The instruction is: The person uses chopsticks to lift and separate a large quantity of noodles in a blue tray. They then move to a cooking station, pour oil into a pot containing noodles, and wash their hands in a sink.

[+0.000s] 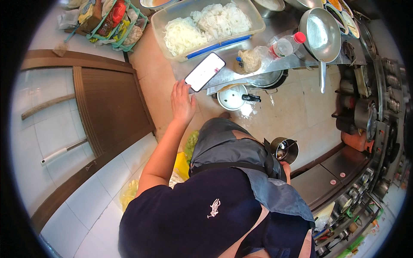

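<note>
My left hand [183,102] reaches forward, its fingertips at the near corner of a smartphone [205,71] with a lit white screen. The phone lies at the corner of a stainless steel table [222,77]. Low at my right side, my right hand [286,170] holds a metal pot [292,151] by its rim or side; the apron hides part of the hand. Inside the pot is a metal utensil [282,145], perhaps a ladle. Beyond the phone, a clear plastic tub [258,27] holds white noodles [184,36] in two heaps.
A red-capped plastic bottle [284,48], a tied plastic bag [251,60] and a long-handled metal pan [322,38] stand on the table. Below sits a lidded pressure cooker [231,97] on the tiled floor. A brown wooden door [113,106] is at left, crowded kitchen shelves at right.
</note>
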The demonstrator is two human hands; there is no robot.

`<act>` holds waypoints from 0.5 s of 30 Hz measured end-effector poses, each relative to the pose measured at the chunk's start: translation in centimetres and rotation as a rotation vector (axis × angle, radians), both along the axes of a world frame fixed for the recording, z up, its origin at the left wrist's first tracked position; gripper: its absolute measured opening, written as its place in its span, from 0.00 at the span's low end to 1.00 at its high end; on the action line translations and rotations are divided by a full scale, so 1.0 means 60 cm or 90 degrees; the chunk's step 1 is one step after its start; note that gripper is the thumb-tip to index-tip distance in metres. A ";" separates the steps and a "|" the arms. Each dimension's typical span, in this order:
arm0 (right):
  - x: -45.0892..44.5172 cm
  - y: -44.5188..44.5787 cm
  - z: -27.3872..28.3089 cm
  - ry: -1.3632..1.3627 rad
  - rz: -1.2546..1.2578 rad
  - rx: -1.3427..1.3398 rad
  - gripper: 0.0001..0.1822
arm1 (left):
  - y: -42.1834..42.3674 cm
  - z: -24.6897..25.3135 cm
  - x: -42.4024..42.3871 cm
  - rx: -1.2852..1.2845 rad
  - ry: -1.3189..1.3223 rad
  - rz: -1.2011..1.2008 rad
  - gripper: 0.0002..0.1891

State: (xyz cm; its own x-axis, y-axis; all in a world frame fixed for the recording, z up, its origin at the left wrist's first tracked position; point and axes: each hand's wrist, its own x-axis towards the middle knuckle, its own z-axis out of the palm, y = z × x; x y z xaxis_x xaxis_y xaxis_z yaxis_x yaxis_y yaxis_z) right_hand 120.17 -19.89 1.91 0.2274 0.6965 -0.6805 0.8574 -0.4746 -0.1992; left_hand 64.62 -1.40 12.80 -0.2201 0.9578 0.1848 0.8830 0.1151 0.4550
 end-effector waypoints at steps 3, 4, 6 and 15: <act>0.045 -0.033 -0.077 0.064 -0.132 0.081 0.10 | 0.012 0.017 0.005 -0.034 -0.010 -0.007 0.33; 0.053 -0.044 -0.099 0.083 -0.156 0.112 0.10 | 0.015 0.016 0.005 -0.052 -0.007 -0.015 0.35; 0.056 -0.048 -0.122 0.106 -0.164 0.156 0.10 | 0.017 0.014 0.002 -0.087 0.003 -0.022 0.40; 0.035 -0.043 -0.096 0.042 -0.110 0.071 0.11 | 0.031 -0.004 0.006 -0.047 0.000 -0.014 0.43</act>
